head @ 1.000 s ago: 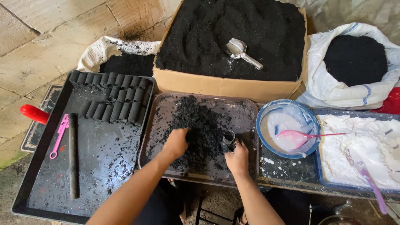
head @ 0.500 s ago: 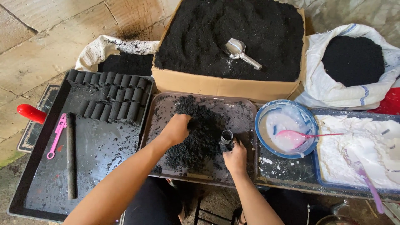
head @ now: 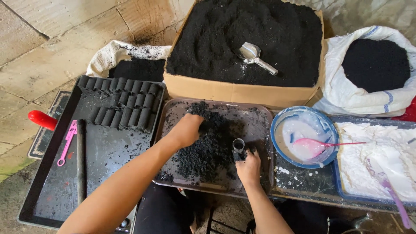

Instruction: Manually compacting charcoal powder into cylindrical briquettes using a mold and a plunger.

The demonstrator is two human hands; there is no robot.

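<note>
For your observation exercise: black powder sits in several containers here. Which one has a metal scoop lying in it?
The large cardboard box at top centre; the silver metal scoop lies on its powder, while both white sacks hold none.

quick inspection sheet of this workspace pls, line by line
surface: brown tray dusted black, between a large black tray and a blue bowl
job's things: heap of black mix on the brown tray; small dark tube upright
clutter: pressed black cylinders in rows, pink tool, metal scoop in a cardboard box of black powder, pink spoon in the bowl, white powder
grippers: left hand in the heap; right hand grips the tube
cables: nothing seen
surroundings: stone floor, two white sacks of black powder
</note>
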